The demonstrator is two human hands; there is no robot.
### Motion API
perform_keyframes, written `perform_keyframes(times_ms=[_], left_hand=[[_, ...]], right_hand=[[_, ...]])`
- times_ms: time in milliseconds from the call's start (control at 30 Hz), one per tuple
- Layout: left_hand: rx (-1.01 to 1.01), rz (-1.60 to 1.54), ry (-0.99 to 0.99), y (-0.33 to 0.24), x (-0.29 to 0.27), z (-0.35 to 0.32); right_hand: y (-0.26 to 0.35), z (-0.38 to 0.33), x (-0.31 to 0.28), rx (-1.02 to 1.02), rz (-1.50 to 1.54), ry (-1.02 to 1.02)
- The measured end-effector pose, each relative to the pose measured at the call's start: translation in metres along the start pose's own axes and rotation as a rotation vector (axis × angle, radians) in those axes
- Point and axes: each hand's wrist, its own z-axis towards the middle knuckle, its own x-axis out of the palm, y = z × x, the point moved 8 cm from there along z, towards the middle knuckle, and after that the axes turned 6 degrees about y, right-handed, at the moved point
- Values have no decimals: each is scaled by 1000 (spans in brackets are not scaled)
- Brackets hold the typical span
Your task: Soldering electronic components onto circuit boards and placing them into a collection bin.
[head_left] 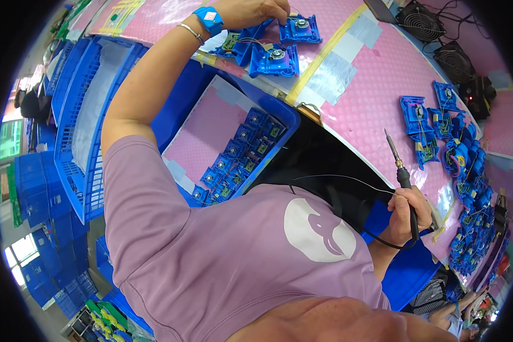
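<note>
My left hand, at the far edge of the view, has its fingers pinched at the edge of a blue plastic housing with a round metal part in it. Just nearer lies a second blue housing, joined by thin wires to a piece holding a green circuit board. In my right hand is a soldering iron, its tip pointing up and away from the housings. A thin strand of solder wire runs leftward out of the same hand.
Pink matting covers the table, crossed by yellow tape. More blue housings lie at right, beside a large pile. Below the table edge, a blue bin holds several wired housings. Black fans stand far right; blue crates are stacked left.
</note>
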Motion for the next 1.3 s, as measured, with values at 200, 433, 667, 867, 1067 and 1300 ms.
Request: perform_keyframes(times_ms=[200,433,667,867,1067,1300], left_hand=[[-216,-330,-243,11,-24,-22],[-493,-124,-32,23,3,-46],[-528,-229,-61,7,-9,-39],[-189,-423,119,-37,-30,-49],[-165,-371,92,-46,-7,-49],[-207,-202,-236,-44,24,-46]], right_hand=[[7,-3,-4,-32,-5,-8],[2,-1,2,-81,3,98],[7,0,8,-73,4,129],[0,-7,-2,-60,16,100],[0,-1,6,-34,31,105],[0,1,5,-12,27,48]])
